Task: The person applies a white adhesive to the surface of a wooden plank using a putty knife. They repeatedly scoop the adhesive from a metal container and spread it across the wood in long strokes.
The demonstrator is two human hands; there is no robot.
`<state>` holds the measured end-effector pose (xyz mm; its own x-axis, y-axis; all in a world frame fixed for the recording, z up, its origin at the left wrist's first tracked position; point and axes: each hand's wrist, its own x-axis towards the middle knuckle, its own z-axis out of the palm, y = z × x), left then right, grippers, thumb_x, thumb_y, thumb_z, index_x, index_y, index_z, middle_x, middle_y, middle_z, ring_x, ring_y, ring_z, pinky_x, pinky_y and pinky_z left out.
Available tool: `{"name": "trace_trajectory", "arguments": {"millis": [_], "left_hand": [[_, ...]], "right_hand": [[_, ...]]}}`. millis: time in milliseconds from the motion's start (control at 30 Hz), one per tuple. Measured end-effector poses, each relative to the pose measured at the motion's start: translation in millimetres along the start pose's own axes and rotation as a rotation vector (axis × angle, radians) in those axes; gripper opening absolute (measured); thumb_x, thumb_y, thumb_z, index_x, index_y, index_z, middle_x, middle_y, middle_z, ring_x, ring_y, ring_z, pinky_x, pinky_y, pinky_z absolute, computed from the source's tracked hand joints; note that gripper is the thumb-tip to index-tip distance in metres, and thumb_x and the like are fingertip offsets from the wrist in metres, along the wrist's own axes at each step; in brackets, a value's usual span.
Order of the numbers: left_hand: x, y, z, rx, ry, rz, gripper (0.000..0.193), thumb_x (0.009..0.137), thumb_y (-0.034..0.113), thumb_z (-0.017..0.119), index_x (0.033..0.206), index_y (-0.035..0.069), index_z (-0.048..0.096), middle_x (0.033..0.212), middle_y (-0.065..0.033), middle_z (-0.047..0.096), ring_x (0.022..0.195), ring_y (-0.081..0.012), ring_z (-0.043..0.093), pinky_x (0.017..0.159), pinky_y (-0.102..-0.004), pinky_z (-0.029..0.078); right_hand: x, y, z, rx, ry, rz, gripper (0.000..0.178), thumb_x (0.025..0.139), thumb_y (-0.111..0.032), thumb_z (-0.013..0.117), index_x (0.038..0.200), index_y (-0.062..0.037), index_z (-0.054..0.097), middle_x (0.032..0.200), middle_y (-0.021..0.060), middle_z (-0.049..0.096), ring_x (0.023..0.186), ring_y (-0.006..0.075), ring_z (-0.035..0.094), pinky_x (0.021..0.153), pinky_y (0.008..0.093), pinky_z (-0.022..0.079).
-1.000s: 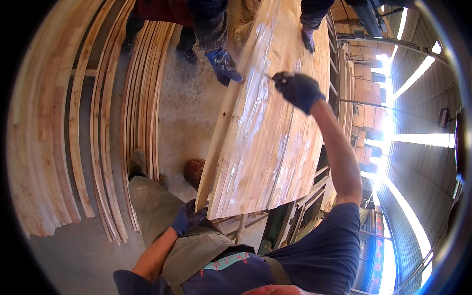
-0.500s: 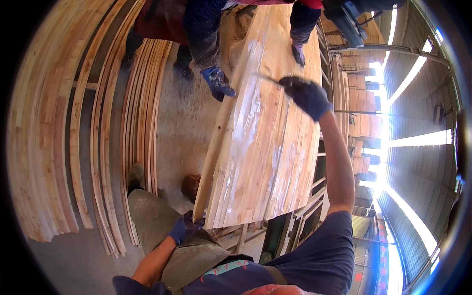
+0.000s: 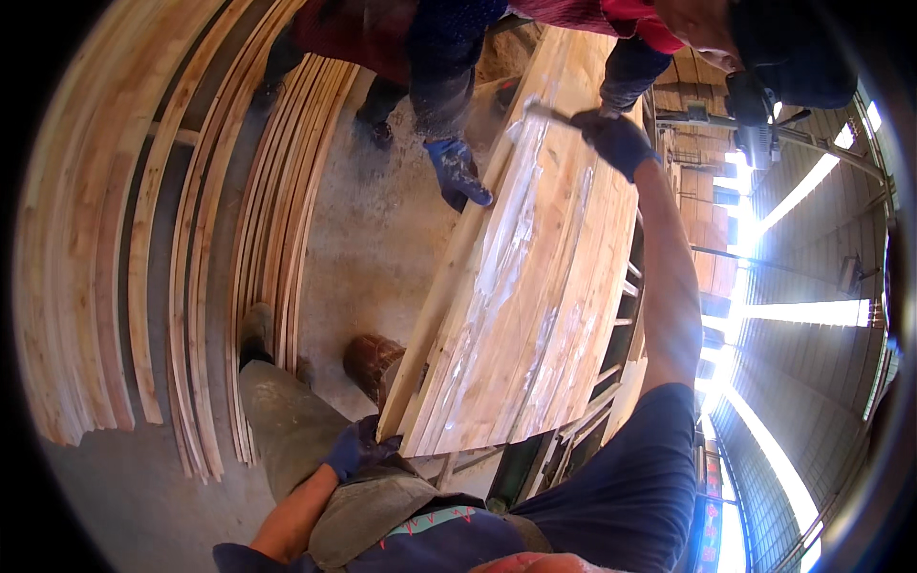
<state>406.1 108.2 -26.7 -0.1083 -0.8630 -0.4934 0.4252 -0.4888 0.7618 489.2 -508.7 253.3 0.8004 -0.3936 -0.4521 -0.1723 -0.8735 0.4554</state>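
Note:
My right hand (image 3: 619, 143), in a dark blue glove, is closed round a thin flat tool (image 3: 548, 115), blurred by motion, perhaps a scraper or spreader. Its tip is over the far part of a wooden panel (image 3: 535, 353) made of long strips. White, wet-looking smears (image 3: 499, 250) run along the panel's left side. At the panel's near left corner, my gloved left hand (image 3: 357, 449) grips the end of a wooden strip (image 3: 432, 342) that lies along the edge; the fingers are partly hidden.
Across the panel stands a co-worker, with one blue-gloved hand (image 3: 458, 175) at its left edge. Long wooden strips (image 3: 277, 210) lie stacked on the left. A reddish-brown bucket-like container (image 3: 371, 361) stands on the floor beside the panel. Metal framing (image 3: 600, 401) shows along the right.
My right hand and its tool have moved farther along the panel, away from me. The co-worker leans farther into view. My left hand stays at the near corner.

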Motion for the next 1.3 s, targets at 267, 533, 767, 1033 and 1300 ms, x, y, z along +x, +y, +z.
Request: {"name": "trace_trajectory", "arguments": {"millis": [267, 533, 767, 1033, 1300], "left_hand": [[5.4, -9.3, 5.4, 0.066, 0.053, 0.066, 0.056, 0.078, 0.039, 0.077, 0.116, 0.0, 0.063, 0.096, -0.0223, 0.07, 0.09, -0.0329, 0.07, 0.077, -0.0389, 0.056], [2.8, -14.2, 8.6, -0.033, 0.056, 0.022, 0.054, 0.079, 0.031, 0.078, 0.119, -0.002, 0.06, 0.097, -0.0184, 0.071, 0.087, -0.021, 0.069, 0.077, -0.0349, 0.055], [-0.9, -6.4, 10.5, -0.199, 0.031, 0.013, 0.05, 0.082, 0.026, 0.077, 0.12, -0.003, 0.059, 0.097, -0.014, 0.071, 0.086, -0.0164, 0.066, 0.076, -0.0316, 0.054], [-4.2, 6.1, 9.7, -0.132, 0.077, 0.07, 0.051, 0.081, 0.028, 0.078, 0.119, -0.002, 0.06, 0.097, -0.0164, 0.071, 0.084, -0.0191, 0.067, 0.075, -0.0325, 0.054], [-1.3, -1.2, 13.5, -0.092, 0.054, 0.017, 0.049, 0.08, 0.028, 0.079, 0.115, -0.001, 0.062, 0.096, -0.0185, 0.07, 0.088, -0.0197, 0.067, 0.078, -0.0337, 0.052]], "right_hand": [[18.0, -2.3, 60.8, 0.589, 0.147, 0.295, 0.024, 0.09, -0.021, 0.056, 0.104, -0.0089, 0.07, 0.098, 0.0173, 0.07, 0.092, 0.0332, 0.067, 0.082, 0.0367, 0.053], [-43.1, -90.0, 44.0, 0.213, -0.01, 0.215, 0.018, 0.091, -0.017, 0.054, 0.1, -0.0079, 0.067, 0.095, 0.0128, 0.07, 0.084, 0.0324, 0.067, 0.076, 0.0393, 0.054], [-32.2, -57.1, 30.6, 0.115, 0.248, 0.097, 0.025, 0.093, -0.029, 0.053, 0.107, -0.0159, 0.068, 0.098, 0.0133, 0.071, 0.08, 0.0318, 0.069, 0.068, 0.0435, 0.054], [-24.4, -76.7, 58.0, 0.389, 0.052, 0.248, 0.026, 0.092, -0.029, 0.051, 0.101, -0.0134, 0.07, 0.093, 0.0176, 0.07, 0.09, 0.038, 0.065, 0.079, 0.0437, 0.052], [-63.5, -121.9, 15.5, 0.495, -0.08, 0.15, 0.022, 0.091, -0.015, 0.057, 0.107, -0.0048, 0.068, 0.073, 0.009, 0.066, 0.065, 0.0186, 0.063, 0.064, 0.0315, 0.051]]}}
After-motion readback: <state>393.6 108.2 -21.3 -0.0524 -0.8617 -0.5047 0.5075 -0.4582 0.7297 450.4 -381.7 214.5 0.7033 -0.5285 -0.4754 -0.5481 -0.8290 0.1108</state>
